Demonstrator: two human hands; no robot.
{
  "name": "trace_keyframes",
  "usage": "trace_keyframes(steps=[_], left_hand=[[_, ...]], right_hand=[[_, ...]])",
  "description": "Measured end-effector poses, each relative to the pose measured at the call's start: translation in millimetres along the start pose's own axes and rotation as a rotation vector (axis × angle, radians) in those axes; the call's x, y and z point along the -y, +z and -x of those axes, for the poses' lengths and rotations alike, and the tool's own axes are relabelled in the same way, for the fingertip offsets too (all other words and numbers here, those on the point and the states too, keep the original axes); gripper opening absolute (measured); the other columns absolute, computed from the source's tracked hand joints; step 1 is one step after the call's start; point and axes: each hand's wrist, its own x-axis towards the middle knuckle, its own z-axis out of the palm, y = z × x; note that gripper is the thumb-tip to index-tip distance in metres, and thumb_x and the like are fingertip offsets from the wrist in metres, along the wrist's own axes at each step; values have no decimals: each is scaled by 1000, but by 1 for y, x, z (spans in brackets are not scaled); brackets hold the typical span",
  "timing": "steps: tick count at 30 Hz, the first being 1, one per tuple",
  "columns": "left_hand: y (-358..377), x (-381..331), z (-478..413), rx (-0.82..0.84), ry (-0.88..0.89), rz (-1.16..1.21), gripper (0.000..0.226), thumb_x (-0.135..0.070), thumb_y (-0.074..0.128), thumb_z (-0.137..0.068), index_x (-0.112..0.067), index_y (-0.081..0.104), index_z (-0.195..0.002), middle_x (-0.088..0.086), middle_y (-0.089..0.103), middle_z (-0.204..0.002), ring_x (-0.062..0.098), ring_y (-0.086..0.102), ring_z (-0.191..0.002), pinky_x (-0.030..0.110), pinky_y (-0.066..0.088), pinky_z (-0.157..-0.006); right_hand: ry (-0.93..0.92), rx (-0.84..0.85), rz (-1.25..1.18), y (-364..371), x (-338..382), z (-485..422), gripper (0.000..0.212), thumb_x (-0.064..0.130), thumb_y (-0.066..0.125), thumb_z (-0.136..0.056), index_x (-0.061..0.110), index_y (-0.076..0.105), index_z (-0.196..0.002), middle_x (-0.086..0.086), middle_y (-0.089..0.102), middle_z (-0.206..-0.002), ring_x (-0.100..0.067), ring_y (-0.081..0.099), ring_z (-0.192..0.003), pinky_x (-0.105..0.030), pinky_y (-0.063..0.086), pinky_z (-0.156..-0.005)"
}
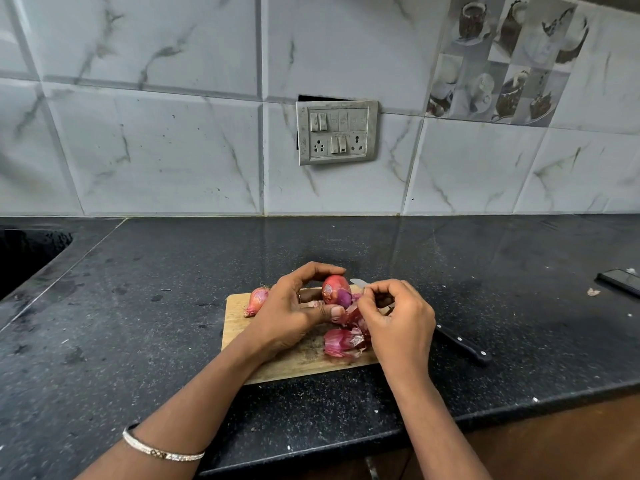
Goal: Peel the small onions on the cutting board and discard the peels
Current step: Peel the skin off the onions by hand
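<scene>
My left hand [298,306] grips a small red onion [335,289] just above the wooden cutting board [239,320]. Part of its skin is off and purple flesh shows. My right hand [398,317] pinches a strip of skin that hangs from the onion's right side. Loose pink peels [343,342] lie on the board below both hands. A second small onion [257,301], still in its skin, rests at the board's far left corner.
A knife lies behind my right hand, its blade tip [356,281] at the board's far edge and its black handle [465,346] on the dark counter [138,323]. A sink [24,254] is at far left. A phone [620,280] lies at far right.
</scene>
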Motion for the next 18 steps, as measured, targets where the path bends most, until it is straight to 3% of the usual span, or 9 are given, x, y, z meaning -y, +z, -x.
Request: trace_keyframes(steps=[6, 9, 14, 18], left_hand=[[0, 2, 0, 2, -2, 63, 52, -12, 80, -80, -27, 63, -127, -1, 67, -126, 27, 68, -114, 52, 54, -101], [0, 4, 0, -17, -11, 91, 53, -11, 80, -79, -24, 61, -128, 0, 66, -127, 25, 69, -113, 49, 55, -100], [0, 5, 0, 0, -5, 157, 48, -2, 75, -86, -18, 59, -128, 8, 66, -127, 31, 68, -114, 39, 58, -95], [0, 4, 1, -1, -23, 236, 48, -4, 74, -86, -18, 59, -129, 13, 65, -127, 32, 68, -114, 33, 57, -89]], right_hand=[[130, 8, 78, 0, -2, -1, 9, 14, 77, -80, 18, 73, -87, 7, 69, -84, -12, 61, -70, -27, 45, -65], [66, 42, -11, -3, 1, -1, 14, 9, 72, -82, 19, 74, -91, 11, 69, -89, -8, 63, -80, -32, 52, -72], [-42, 195, -172, -2, 6, 2, 17, 39, 69, -89, 27, 73, -101, 18, 69, -92, -5, 66, -88, -33, 55, -75], [-15, 195, -215, -2, 3, 1, 11, 19, 74, -90, 25, 75, -99, 16, 72, -91, -6, 69, -88, -35, 57, -75]])
